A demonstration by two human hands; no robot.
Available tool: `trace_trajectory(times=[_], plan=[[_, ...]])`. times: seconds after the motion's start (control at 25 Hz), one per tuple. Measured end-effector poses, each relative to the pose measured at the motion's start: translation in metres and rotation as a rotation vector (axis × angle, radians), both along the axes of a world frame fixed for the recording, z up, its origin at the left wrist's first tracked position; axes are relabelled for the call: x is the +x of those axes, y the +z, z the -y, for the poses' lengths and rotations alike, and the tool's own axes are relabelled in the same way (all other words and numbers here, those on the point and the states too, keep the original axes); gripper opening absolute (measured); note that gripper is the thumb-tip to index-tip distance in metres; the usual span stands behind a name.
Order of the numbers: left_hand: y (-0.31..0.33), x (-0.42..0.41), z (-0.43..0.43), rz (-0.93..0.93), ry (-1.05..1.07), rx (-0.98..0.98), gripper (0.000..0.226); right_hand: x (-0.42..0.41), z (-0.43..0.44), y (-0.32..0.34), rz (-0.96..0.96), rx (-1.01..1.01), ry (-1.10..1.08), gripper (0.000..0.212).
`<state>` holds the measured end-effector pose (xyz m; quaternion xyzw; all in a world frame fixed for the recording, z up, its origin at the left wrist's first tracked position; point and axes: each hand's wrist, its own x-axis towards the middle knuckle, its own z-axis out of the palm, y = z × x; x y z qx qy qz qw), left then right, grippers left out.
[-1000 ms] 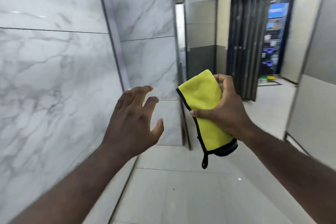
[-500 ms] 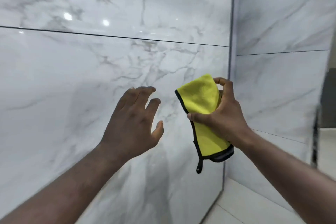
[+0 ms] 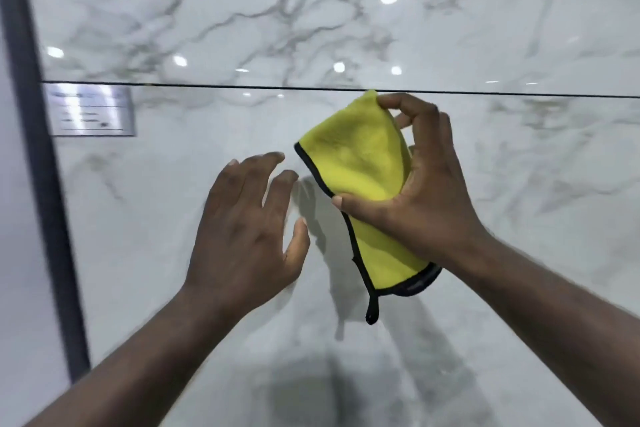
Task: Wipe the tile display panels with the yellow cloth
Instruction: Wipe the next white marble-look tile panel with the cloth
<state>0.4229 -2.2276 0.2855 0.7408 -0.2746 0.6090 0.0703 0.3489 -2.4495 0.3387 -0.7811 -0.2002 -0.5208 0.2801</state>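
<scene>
Loosely folded, the black-edged yellow cloth [image 3: 360, 184] sits gripped in the right hand [image 3: 426, 204], left hand [image 3: 242, 236] spread.

The cloth [image 3: 360, 184] is bright yellow with a black edge, the tile panel [image 3: 519, 218] is white with grey wavy lines, and its frame [image 3: 45, 184] is dark grey.

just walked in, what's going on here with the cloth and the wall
A person faces a glossy marble-look tile panel. Their right hand grips a folded yellow cloth just below the seam between tiles. The left hand is open, fingers spread, beside the cloth. Whether the cloth touches the tile can't be told.
</scene>
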Motion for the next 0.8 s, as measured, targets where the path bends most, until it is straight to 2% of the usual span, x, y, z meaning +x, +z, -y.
trace_trajectory(times=[0.16, 0.28, 0.36, 0.44, 0.52, 0.6, 0.72, 0.8], plan=[[0.009, 0.007, -0.059, 0.035, 0.176, -0.042, 0.054, 0.053, -0.058, 0.031, 0.150, -0.185, 0.165, 0.105], [0.008, 0.003, -0.106, 0.037, 0.302, -0.068, 0.053, 0.082, -0.101, 0.047, 0.257, -0.321, 0.182, 0.103], [0.005, 0.001, -0.134, 0.052, 0.349, -0.065, 0.052, 0.098, -0.125, 0.053, 0.335, -0.403, 0.084, 0.101], [0.004, 0.006, -0.158, 0.060, 0.353, -0.063, 0.052, 0.111, -0.135, 0.053, 0.449, -0.444, -0.118, 0.095], [0.004, 0.014, -0.184, 0.059, 0.325, -0.078, 0.053, 0.117, -0.144, 0.040, 0.558, -0.440, -0.249, 0.078], [0.005, 0.026, -0.210, 0.041, 0.262, -0.091, 0.057, 0.120, -0.156, 0.019, 0.623, -0.525, -0.329, 0.062], [0.005, 0.044, -0.232, 0.032, 0.125, -0.112, 0.066, 0.125, -0.163, 0.011, 0.497, -0.657, -0.467, 0.069], [0.008, 0.056, -0.236, 0.037, -0.007, -0.137, 0.071, 0.126, -0.168, 0.030, 0.417, -0.513, -0.466, 0.071]])
